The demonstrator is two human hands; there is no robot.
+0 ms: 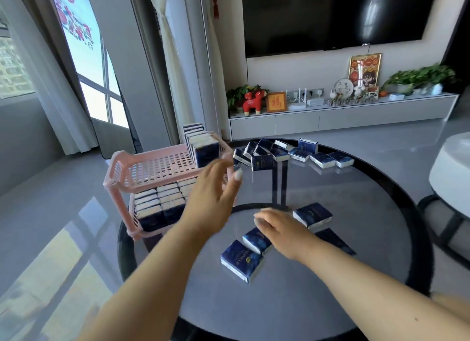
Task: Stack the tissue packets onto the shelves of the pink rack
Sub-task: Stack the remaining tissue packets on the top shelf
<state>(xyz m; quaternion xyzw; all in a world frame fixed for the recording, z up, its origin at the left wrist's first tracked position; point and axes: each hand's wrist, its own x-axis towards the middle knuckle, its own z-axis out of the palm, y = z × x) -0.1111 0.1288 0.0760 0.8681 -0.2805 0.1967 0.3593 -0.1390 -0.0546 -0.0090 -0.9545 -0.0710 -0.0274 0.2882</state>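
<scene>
The pink rack (152,166) stands on the left edge of a round glass table (330,302). A row of upright dark blue tissue packets (203,147) fills the right end of its top shelf. The lower shelf (157,201) is packed with several more. My left hand (211,201) hovers open and blurred in front of the rack's right end, holding nothing. My right hand (282,229) lies flat, palm down, on a packet (255,239) on the table. Two loose packets lie beside it, one nearer me (240,260) and one to its right (312,215).
A loose pile of several packets (292,154) lies along the table's far side. A white round table (450,173) stands to the right. Behind are a TV cabinet (343,115) with ornaments and a wall television (330,18). Grey floor lies to the left.
</scene>
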